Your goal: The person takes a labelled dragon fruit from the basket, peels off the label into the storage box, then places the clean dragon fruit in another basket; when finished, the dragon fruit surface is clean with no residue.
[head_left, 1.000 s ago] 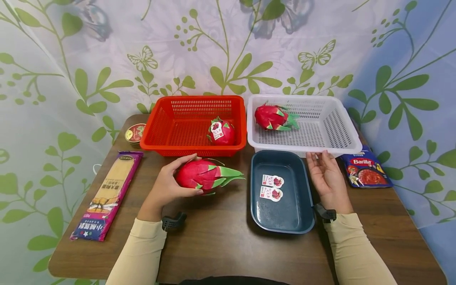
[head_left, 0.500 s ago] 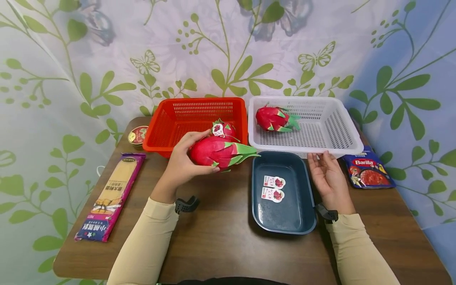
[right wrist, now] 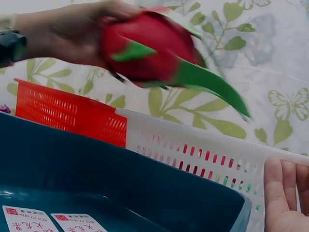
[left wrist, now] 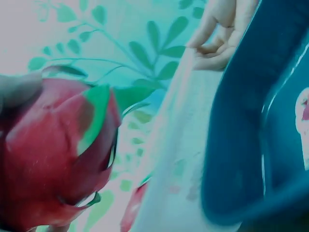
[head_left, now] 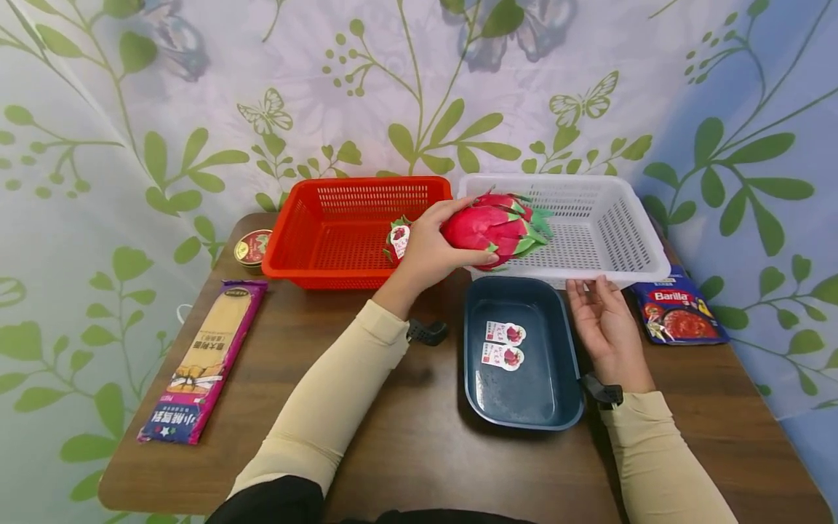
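My left hand (head_left: 432, 247) grips a red dragon fruit (head_left: 481, 227) above the left front rim of the white basket (head_left: 618, 218). Behind it, largely hidden in the head view, a second dragon fruit (head_left: 541, 220) lies in that basket. At the basket's front rim, my right hand (head_left: 610, 331) holds the edge, palm turned up; the right wrist view has its fingers (right wrist: 274, 181) on the rim. A third dragon fruit, bearing a label (head_left: 399, 236), sits in the red basket (head_left: 327, 273), partly covered by my left hand.
A dark blue tray (head_left: 524, 404) with two stickers (head_left: 503, 343) stands before the white basket. Left lie a noodle packet (head_left: 206, 356) and a round tin (head_left: 252, 247). A Barilla pouch (head_left: 677, 309) lies on the right of the wooden table (head_left: 425, 437).
My left hand has carried the dragon fruit from in front of the red basket, rightward and away from me, to the white basket. My right hand has stayed at the rim.
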Action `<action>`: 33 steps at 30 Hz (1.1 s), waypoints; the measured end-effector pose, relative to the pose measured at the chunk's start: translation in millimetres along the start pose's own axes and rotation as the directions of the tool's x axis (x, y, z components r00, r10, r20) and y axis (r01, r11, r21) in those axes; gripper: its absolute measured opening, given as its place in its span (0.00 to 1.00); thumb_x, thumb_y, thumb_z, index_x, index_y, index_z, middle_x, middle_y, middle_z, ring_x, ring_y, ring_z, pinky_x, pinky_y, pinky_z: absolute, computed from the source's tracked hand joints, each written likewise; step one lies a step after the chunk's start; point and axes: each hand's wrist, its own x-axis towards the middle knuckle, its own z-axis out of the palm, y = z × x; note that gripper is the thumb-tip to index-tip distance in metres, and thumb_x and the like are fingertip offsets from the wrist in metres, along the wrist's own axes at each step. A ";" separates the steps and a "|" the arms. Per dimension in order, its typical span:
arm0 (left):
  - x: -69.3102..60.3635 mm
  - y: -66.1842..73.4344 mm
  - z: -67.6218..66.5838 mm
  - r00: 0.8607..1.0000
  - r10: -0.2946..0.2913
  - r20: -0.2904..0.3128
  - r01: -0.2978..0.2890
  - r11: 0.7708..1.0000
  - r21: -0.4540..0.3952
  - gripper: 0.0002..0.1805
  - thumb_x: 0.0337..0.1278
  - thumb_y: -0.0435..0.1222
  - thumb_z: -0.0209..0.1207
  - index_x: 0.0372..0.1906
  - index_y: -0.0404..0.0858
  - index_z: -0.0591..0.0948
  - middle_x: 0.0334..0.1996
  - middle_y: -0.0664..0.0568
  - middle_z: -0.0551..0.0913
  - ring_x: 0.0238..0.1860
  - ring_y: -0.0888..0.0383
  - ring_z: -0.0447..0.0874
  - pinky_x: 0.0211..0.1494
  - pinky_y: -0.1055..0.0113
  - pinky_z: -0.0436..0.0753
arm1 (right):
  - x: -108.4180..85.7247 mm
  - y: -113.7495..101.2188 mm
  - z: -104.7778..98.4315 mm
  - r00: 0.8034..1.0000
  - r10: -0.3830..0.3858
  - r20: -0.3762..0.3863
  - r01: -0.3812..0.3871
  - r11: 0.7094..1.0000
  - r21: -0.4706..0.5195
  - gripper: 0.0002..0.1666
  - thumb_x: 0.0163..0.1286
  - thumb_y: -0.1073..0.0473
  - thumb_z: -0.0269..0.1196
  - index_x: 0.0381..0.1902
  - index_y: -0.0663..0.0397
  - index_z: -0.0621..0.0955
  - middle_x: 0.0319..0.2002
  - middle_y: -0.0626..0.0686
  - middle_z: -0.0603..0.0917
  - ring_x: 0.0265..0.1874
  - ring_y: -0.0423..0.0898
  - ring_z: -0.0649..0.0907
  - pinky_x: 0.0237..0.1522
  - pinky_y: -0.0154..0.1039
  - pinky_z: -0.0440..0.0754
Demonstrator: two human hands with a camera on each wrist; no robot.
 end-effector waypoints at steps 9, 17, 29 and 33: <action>32.8 -5.3 56.9 0.983 -0.183 0.005 0.179 0.967 0.182 0.48 0.46 0.47 0.82 0.76 0.49 0.75 0.65 0.53 0.78 0.60 0.58 0.73 0.47 0.68 0.86 | -1.7 -1.9 0.7 1.000 0.014 -0.003 -0.014 1.000 0.022 0.23 0.83 0.70 0.50 0.71 0.61 0.72 0.61 0.65 0.80 0.56 0.59 0.82 0.69 0.51 0.71; 48.8 -13.6 73.4 0.968 -0.247 0.044 0.212 0.900 0.380 0.50 0.45 0.50 0.82 0.76 0.48 0.74 0.63 0.52 0.79 0.60 0.55 0.74 0.48 0.66 0.87 | -1.1 -2.2 0.9 1.000 0.006 0.000 -0.006 1.000 0.005 0.22 0.82 0.70 0.50 0.71 0.62 0.71 0.61 0.65 0.80 0.56 0.59 0.82 0.69 0.51 0.71; 56.2 -21.5 75.0 0.951 -0.257 0.170 0.143 0.857 0.495 0.52 0.41 0.46 0.85 0.76 0.44 0.73 0.62 0.52 0.79 0.59 0.56 0.75 0.49 0.65 0.87 | 0.6 -2.0 3.2 1.000 0.001 -0.011 -0.001 1.000 -0.006 0.21 0.82 0.70 0.51 0.69 0.63 0.73 0.60 0.65 0.80 0.55 0.58 0.83 0.68 0.50 0.72; 59.8 -22.0 72.6 0.939 -0.266 0.218 0.091 0.804 0.587 0.47 0.41 0.46 0.85 0.70 0.40 0.76 0.56 0.51 0.83 0.52 0.57 0.80 0.49 0.65 0.86 | 0.5 -2.6 2.6 1.000 0.004 -0.020 -0.004 1.000 -0.002 0.23 0.82 0.70 0.52 0.71 0.61 0.73 0.62 0.64 0.80 0.56 0.58 0.83 0.68 0.50 0.72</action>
